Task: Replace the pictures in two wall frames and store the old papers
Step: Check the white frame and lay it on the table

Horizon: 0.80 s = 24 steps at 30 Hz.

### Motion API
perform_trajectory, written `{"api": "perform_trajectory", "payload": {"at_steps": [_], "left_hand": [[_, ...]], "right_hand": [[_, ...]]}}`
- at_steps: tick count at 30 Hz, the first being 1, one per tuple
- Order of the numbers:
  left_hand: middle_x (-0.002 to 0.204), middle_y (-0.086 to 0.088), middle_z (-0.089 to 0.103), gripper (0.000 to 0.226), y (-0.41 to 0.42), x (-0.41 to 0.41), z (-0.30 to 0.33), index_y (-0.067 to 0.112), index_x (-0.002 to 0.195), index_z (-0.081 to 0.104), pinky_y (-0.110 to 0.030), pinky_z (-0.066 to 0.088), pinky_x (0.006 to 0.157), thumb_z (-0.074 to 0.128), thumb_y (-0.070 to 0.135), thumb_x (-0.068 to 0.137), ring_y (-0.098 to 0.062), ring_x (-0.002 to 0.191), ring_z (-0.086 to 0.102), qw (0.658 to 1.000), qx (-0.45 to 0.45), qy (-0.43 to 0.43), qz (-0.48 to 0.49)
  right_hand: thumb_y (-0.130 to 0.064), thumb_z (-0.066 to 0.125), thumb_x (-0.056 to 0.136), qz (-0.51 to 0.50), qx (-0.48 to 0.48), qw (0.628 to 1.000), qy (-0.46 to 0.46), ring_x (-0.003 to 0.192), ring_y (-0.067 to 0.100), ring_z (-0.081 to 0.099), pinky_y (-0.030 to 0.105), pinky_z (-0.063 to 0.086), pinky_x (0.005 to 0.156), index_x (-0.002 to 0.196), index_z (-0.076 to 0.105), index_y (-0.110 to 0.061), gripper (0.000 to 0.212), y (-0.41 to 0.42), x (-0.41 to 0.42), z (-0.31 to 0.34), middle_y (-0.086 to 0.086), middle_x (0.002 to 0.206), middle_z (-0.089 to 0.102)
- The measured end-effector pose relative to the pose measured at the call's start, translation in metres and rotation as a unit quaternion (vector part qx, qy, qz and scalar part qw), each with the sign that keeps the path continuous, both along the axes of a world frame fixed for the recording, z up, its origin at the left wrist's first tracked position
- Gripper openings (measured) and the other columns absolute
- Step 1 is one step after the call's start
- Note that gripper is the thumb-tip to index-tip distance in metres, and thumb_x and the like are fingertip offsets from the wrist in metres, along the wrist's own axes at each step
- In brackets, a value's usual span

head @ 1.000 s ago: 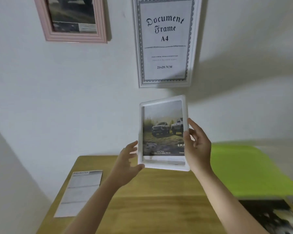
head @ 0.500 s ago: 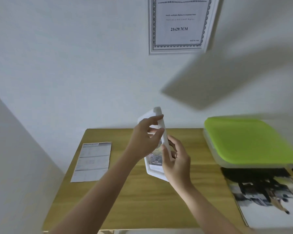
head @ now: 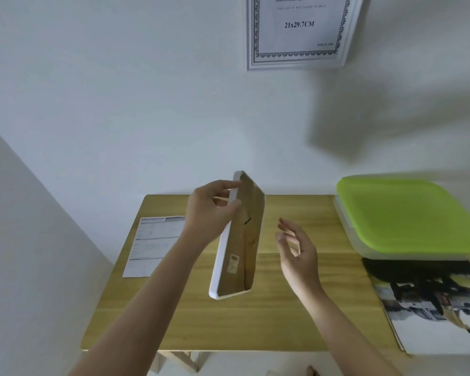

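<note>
A small white picture frame hangs above the wooden table, turned edge-on so its brown cardboard back faces right. My left hand grips its upper left edge with thumb and fingers curled round the rim. To the frame's right, my right hand hovers with relaxed fingers and holds nothing. A white A4 document frame hangs on the wall above. A large printed picture lies at the table's right. A specification sheet lies at the left.
A clear box with a green lid stands at the back right of the table, partly over the printed picture. White walls close in behind and to the left. The table's front edge runs below my forearms.
The frame has been lowered from the wall and turned round, from picture side to cardboard back. My right hand let go of it. My view tilted down toward the table.
</note>
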<state>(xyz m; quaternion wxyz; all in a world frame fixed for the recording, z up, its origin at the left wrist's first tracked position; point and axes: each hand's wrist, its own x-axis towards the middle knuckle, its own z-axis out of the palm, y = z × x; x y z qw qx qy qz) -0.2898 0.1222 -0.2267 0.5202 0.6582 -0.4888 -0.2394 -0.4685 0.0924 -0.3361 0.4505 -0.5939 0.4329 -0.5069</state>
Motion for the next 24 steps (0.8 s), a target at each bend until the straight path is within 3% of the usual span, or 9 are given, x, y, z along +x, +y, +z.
{"api": "perform_trajectory", "payload": {"at_steps": [3,5,7,9,13,17,21,24], "left_hand": [[0.085,0.000,0.072,0.029,0.007,0.014,-0.009,0.030,0.098,0.071,-0.030,0.058,0.072,0.070,0.010,0.078,-0.015,0.075,0.069,0.999,-0.007,0.052,0.008],[0.088,-0.009,0.072,0.029,0.010,0.021,-0.015,0.027,0.100,0.071,-0.040,0.058,0.073,0.069,0.006,0.079,-0.026,0.080,0.070,0.993,-0.007,0.114,0.007],[0.089,-0.012,0.071,0.029,0.012,0.024,-0.024,0.024,0.103,0.069,-0.034,0.056,0.066,0.067,0.004,0.081,-0.022,0.077,0.070,0.988,-0.008,0.155,0.010],[0.088,-0.009,0.071,0.031,0.015,0.025,-0.035,0.021,0.107,0.067,-0.024,0.053,0.059,0.064,0.001,0.084,-0.013,0.072,0.068,0.982,-0.013,0.186,0.014],[0.105,-0.004,0.070,0.042,0.023,0.023,-0.068,0.027,0.117,0.061,-0.033,0.058,0.071,0.060,0.001,0.085,-0.014,0.083,0.070,0.983,0.023,0.178,0.024],[0.121,0.003,0.061,0.059,0.042,0.016,-0.118,0.033,0.131,0.049,-0.038,0.057,0.083,0.070,0.018,0.078,-0.015,0.096,0.066,0.985,0.136,0.110,0.009],[0.131,0.008,0.046,0.089,0.070,0.006,-0.171,0.025,0.142,0.032,-0.028,0.047,0.094,0.080,0.017,0.068,-0.014,0.117,0.050,0.964,0.250,0.072,-0.059],[0.132,0.008,0.042,0.109,0.084,0.003,-0.200,0.020,0.145,0.025,-0.027,0.041,0.099,0.087,0.021,0.056,-0.014,0.121,0.044,0.950,0.294,0.049,-0.089]], "right_hand": [[-0.029,0.060,0.091,0.013,0.067,0.997,0.034,0.110,0.008,0.058,0.044,0.051,0.092,0.125,0.052,-0.042,0.037,0.000,-0.005,-0.020,-0.012,0.118,0.058],[-0.022,0.058,0.092,0.033,0.085,0.996,0.024,0.096,-0.008,0.058,0.029,0.051,0.085,0.128,0.048,-0.037,0.040,0.006,-0.004,-0.025,-0.015,0.107,0.058],[-0.016,0.058,0.092,0.040,0.096,0.995,0.006,0.065,-0.008,0.056,0.015,0.046,0.063,0.133,0.046,-0.029,0.045,0.011,0.000,-0.026,-0.010,0.086,0.056],[-0.011,0.056,0.092,0.023,0.097,0.995,-0.008,0.056,-0.004,0.053,0.012,0.044,0.055,0.136,0.044,-0.023,0.048,0.015,0.004,-0.029,-0.004,0.080,0.052],[-0.011,0.058,0.092,-0.019,0.066,0.997,0.016,0.070,-0.006,0.055,0.006,0.043,0.065,0.137,0.043,-0.021,0.049,0.019,0.005,-0.036,-0.002,0.091,0.057],[-0.016,0.061,0.090,-0.042,0.079,0.995,0.055,0.104,0.002,0.055,0.005,0.041,0.083,0.137,0.045,-0.026,0.050,0.020,0.002,-0.053,-0.006,0.120,0.059],[-0.017,0.059,0.090,-0.049,0.120,0.987,0.093,0.119,0.013,0.053,0.035,0.044,0.102,0.138,0.043,-0.028,0.052,0.021,-0.001,-0.080,-0.004,0.133,0.055],[-0.013,0.058,0.090,-0.038,0.139,0.982,0.120,0.126,0.012,0.049,0.030,0.040,0.105,0.140,0.042,-0.025,0.053,0.026,0.000,-0.097,-0.006,0.137,0.053]]}}
